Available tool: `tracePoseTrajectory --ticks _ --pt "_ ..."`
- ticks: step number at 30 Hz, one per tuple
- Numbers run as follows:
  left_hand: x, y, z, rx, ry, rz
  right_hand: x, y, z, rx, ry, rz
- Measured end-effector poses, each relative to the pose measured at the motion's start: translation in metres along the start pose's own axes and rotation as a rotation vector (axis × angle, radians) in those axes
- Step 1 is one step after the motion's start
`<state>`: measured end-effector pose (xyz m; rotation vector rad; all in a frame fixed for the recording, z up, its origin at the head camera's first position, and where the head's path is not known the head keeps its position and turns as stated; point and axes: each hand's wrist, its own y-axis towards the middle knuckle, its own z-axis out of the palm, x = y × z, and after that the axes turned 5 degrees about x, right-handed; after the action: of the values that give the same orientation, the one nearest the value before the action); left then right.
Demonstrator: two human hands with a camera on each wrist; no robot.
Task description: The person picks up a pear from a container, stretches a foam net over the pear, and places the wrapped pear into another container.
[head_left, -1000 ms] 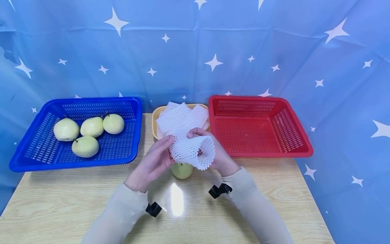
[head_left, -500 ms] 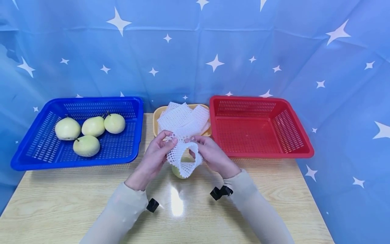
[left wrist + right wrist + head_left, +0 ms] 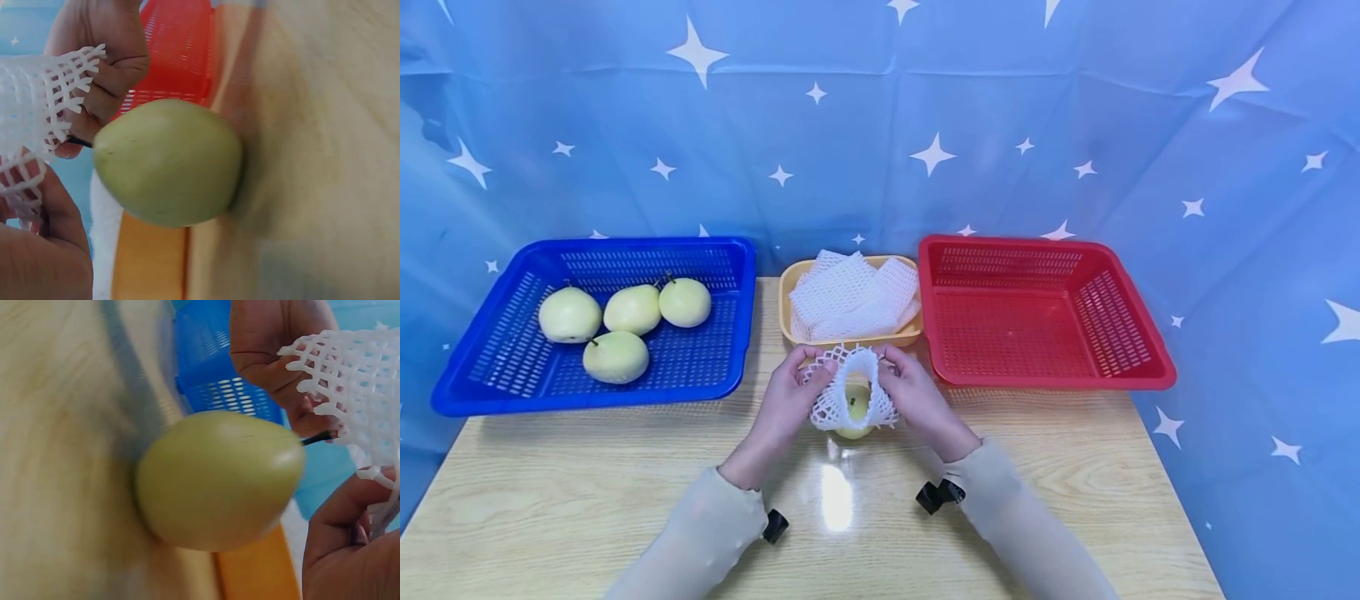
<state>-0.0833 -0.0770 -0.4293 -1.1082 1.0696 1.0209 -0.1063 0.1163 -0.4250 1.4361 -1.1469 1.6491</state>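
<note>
Both hands hold a white foam fruit net (image 3: 825, 408) stretched open above a pale green pear (image 3: 854, 432) standing on the table. My left hand (image 3: 790, 392) pinches the net's left side, and my right hand (image 3: 917, 398) grips its right side. Through the round opening the pear's top and stem show in the head view. In the left wrist view the net's toothed lower edge hangs right at the stem of the pear (image 3: 169, 164). From the right wrist the same pear (image 3: 219, 481) stands upright, its body below the net (image 3: 369, 394).
At the left a blue basket (image 3: 741, 333) holds several pears (image 3: 616, 358). Behind the hands, a yellow basket (image 3: 786, 304) holds more foam nets (image 3: 850, 292). A red basket (image 3: 1011, 333) stands at the right. A blue star-patterned cloth (image 3: 880, 150) hangs behind.
The net has turned and spread from a crumpled sleeve to an open ring. Both hands have moved slightly toward the body, bringing it over the pear.
</note>
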Motion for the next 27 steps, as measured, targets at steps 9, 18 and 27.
tracePoseTrajectory --ticks 9,18,27 --pt "0.021 -0.001 0.002 -0.058 0.034 -0.043 -0.022 0.001 0.000 -0.020 -0.016 0.036" --pt "0.033 0.002 0.002 -0.084 0.058 -0.079 -0.032 0.005 -0.001 -0.081 -0.065 0.030" --pt "0.038 0.006 -0.002 -0.085 0.126 -0.120 -0.040 0.007 -0.002 -0.097 -0.059 0.042"
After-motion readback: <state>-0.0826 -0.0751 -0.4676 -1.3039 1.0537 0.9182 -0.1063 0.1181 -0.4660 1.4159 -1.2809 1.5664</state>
